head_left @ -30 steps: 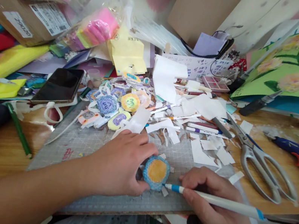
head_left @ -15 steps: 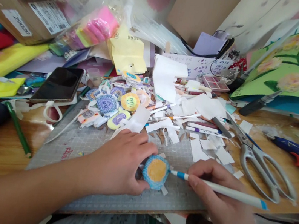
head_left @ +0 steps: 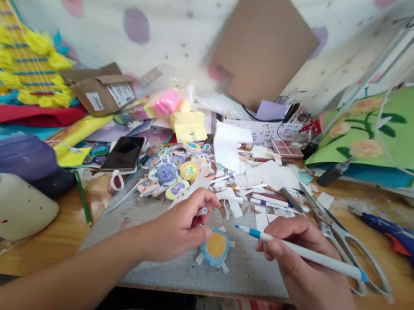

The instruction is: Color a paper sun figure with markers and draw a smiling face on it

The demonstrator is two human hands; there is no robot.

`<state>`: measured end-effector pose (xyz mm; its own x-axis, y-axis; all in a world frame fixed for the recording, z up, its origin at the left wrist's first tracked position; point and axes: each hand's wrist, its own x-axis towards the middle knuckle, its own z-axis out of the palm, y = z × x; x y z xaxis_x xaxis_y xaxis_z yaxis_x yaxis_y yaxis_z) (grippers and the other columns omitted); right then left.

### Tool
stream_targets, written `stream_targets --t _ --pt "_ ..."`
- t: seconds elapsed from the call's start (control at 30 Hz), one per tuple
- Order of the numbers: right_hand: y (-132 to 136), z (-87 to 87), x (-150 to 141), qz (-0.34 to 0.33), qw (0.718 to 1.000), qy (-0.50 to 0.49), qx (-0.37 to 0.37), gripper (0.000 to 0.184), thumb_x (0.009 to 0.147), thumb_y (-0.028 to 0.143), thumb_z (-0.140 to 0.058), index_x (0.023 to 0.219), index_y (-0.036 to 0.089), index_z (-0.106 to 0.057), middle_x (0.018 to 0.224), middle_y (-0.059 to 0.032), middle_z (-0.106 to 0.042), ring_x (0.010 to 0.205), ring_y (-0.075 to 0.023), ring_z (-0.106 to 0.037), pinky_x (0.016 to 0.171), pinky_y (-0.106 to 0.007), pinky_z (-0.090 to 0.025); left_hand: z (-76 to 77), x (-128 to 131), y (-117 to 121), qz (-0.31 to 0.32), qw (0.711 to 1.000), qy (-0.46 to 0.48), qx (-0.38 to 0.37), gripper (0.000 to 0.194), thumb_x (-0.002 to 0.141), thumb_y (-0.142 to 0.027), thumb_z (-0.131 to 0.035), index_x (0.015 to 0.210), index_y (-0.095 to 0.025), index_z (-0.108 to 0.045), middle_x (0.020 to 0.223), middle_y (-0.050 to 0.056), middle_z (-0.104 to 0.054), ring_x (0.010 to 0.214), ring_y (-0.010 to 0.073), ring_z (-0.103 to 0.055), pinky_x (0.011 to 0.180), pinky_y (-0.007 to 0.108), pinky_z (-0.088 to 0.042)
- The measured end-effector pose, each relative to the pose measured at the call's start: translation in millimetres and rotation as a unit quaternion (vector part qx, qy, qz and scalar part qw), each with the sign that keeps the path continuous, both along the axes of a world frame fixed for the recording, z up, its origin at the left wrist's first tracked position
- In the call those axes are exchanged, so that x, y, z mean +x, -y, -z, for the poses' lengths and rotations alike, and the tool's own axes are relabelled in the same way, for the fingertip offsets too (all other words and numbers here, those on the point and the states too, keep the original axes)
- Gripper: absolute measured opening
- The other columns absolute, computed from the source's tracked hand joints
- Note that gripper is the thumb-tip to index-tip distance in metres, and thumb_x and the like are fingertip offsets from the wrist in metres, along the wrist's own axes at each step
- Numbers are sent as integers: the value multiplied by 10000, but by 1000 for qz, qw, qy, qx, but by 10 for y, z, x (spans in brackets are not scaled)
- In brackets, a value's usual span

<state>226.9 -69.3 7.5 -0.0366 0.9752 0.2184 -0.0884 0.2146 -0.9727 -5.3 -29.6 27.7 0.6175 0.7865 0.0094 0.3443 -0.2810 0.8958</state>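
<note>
In right fingers, marker; on mat, disc.

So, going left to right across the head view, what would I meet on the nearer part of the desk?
Pale jar, green pencil, left hand, blue-rimmed disc, right hand holding a marker, blue glue gun.

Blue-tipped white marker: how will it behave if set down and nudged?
The blue-tipped white marker would likely roll, since its barrel looks round. Probably stiff: it runs straight back past the right hand. Likely light, given its slim build.
</note>
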Motion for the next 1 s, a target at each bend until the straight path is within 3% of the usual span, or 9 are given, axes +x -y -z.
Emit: stream_targets --t 0.1,0.23,0.47,0.67,0.83,0.93,1.0 --pt "42 -131 -66 -37 999 4 15 144 768 316 -716 788 230 -603 694 15 -598 621 -157 -564 553 -264 -430 17 69 215 -38 999 13 -20 401 758 -105 -476 1108 -230 -325 766 -51 -337 654 109 -348 626 248 -355" --pt "99 -244 -152 -78 992 97 12 140 789 328 -679 776 207 -610 642 21 -578 568 -130 -509 494 -227 -397 17 128 479 -68 997 17 -21 481 704 -38 -460 1117 -244 -325 825 -43 -388 708 104 -407 646 238 -367" --pt "308 -319 -254 -68 985 159 21 128 770 306 -635 728 195 -588 631 31 -562 565 -122 -485 507 -221 -390 -66 182 764 -83 996 -17 16 497 661 -33 -481 1103 -233 -376 1030 13 -486 920 140 -507 803 282 -435" --pt "438 -317 -273 -82 975 199 60 101 781 272 -605 720 199 -571 625 32 -584 546 -120 -510 484 -207 -400 -160 238 920 -102 981 -135 98 394 666 -86 -498 1030 -231 -450 850 -6 -564 735 159 -531 642 268 -415" --pt "486 -264 -331 -125 941 282 141 135 825 264 -567 715 200 -611 631 8 -641 563 -136 -573 511 -215 -439 -14 276 1000 -114 982 -100 110 212 674 -140 -536 877 -200 -537 762 -7 -577 678 150 -518 593 247 -372" --pt "509 -223 -400 -138 939 283 141 177 827 301 -579 703 195 -648 635 -4 -682 573 -148 -618 527 -216 -471 132 303 1066 -143 984 -63 83 60 694 -175 -544 750 -188 -527 628 -33 -504 561 110 -439 502 220 -320" --pt "518 -189 -442 -145 943 272 125 194 814 326 -605 681 197 -660 618 -3 -688 565 -153 -626 521 -217 -475 207 332 1120 -170 983 -20 68 86 667 -170 -558 669 -188 -474 580 -45 -444 523 93 -377 464 216 -280"
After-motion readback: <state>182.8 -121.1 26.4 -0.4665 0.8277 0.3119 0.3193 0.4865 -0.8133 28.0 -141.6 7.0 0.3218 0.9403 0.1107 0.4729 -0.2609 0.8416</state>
